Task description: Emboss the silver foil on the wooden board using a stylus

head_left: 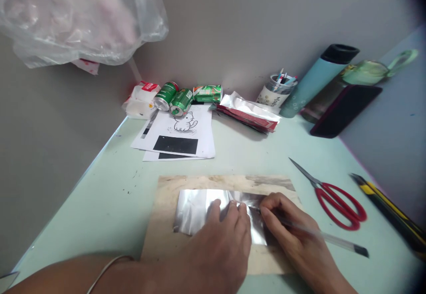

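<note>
A shiny rectangle of thin metal sheet (195,207) lies on a pale wooden board (163,240) in front of me. My left hand (226,240) rests on the sheet, fingers apart and pressing on its middle. Near the sheet's right side, my right hand (293,227) pinches a clear pen (339,242) with a dark end cap. The pen slants down to the left, its tip close to the metal beside my left fingertips. Parts of the sheet's lower edge and right end are hidden behind my hands.
Red-handled scissors (342,205) and a yellow-black utility knife (389,209) lie at right. Behind are printed sheets (204,134), green cans (181,101), flattened metal pieces (249,114), a pen jar (274,94), a blue bottle (313,78) and a phone (344,109). A plastic bag (83,18) hangs upper left.
</note>
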Available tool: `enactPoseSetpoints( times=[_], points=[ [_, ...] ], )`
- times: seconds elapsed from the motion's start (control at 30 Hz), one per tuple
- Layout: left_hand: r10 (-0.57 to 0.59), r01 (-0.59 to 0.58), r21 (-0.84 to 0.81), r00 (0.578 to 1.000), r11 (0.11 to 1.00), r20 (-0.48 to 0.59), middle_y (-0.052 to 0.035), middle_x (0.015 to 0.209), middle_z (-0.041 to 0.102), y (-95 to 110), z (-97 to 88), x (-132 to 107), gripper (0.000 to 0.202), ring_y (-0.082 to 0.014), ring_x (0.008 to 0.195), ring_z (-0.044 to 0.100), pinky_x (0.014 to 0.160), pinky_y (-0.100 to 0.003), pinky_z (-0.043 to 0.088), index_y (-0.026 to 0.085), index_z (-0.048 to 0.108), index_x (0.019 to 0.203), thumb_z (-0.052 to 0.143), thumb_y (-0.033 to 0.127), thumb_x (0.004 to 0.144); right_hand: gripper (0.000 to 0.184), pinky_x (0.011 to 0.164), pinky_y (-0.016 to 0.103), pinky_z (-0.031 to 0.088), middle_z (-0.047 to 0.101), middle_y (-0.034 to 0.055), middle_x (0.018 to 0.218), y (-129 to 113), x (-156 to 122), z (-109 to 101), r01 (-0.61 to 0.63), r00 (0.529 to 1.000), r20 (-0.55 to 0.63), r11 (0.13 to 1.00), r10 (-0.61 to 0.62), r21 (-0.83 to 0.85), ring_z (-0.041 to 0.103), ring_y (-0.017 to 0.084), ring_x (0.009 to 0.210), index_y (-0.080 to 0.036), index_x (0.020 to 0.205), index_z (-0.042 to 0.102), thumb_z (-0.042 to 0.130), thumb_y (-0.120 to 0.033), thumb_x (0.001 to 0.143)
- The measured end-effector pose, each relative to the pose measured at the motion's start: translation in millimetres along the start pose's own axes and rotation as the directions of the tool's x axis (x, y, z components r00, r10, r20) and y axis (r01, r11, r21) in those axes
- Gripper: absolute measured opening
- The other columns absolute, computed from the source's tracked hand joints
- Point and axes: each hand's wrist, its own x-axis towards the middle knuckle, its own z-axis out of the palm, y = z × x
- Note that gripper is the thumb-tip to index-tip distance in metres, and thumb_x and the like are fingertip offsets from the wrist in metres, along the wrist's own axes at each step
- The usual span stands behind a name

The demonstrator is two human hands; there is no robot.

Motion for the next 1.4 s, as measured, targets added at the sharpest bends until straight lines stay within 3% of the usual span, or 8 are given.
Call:
enactPoseSetpoints(
  times=[0.27,0.43,0.7,1.03,1.4],
  points=[
    [-0.004,0.004,0.006,0.999,1.0,0.034,-0.0206,0.142,0.056,1.8,0.2,0.0,0.047,-0.0354,0.128,0.047,0.102,-0.052,0.034,0.001,0.053,0.139,0.044,0.029,0.103,0.027,0.052,0.027,0.044,0.054,-0.0019,0.065,1.3,-1.1,-2.7,-0.001,1.0,-0.028,1.0,0.001,0.026,0.049,0.015,0.058,-0.023,0.072,0.052,0.052,-0.038,0.096],
    [0.023,-0.023,0.012,0.999,1.0,0.045,-0.0242,0.144,0.053,1.9,0.6,-1.7,0.055,-0.0378,0.129,0.046,0.101,-0.054,0.034,-0.002,0.048,0.142,0.047,0.036,0.103,0.027,0.052,0.026,0.044,0.055,-0.0022,0.065,-0.2,-0.2,-1.8,-0.007,1.0,-0.018,1.0,0.007,0.02,0.05,0.015,0.057,-0.024,0.072,0.052,0.052,-0.038,0.095],
    [0.017,-0.017,-0.002,0.997,1.0,0.078,-0.0233,0.144,0.053,2.4,0.4,-0.9,0.059,-0.0376,0.13,0.045,0.102,-0.054,0.035,-0.001,0.05,0.142,0.054,0.041,0.101,0.024,0.051,0.025,0.04,0.051,-0.0034,0.063,0.0,-0.7,-1.7,0.005,1.0,0.022,1.0,-0.005,0.019,0.047,0.015,0.057,-0.024,0.073,0.052,0.052,-0.034,0.095],
    [0.0,0.001,-0.012,0.999,1.0,0.044,-0.0221,0.143,0.055,3.2,1.3,-1.3,0.05,-0.0364,0.129,0.046,0.102,-0.054,0.035,-0.001,0.052,0.139,0.046,0.032,0.103,0.027,0.053,0.026,0.042,0.052,-0.0027,0.066,0.7,-1.2,-3.0,0.028,1.0,-0.011,0.998,-0.027,0.057,0.049,0.015,0.059,-0.024,0.072,0.051,0.051,-0.034,0.096],
    [0.008,-0.007,-0.011,0.998,1.0,0.056,-0.0219,0.144,0.054,2.4,-2.7,-1.0,0.049,-0.037,0.13,0.047,0.102,-0.054,0.035,0.0,0.054,0.139,0.046,0.031,0.102,0.024,0.051,0.026,0.04,0.05,-0.0037,0.064,-1.0,-1.7,-2.2,-0.002,0.999,0.043,0.999,0.001,0.043,0.046,0.014,0.057,-0.024,0.073,0.05,0.05,-0.033,0.096]
  ],
)
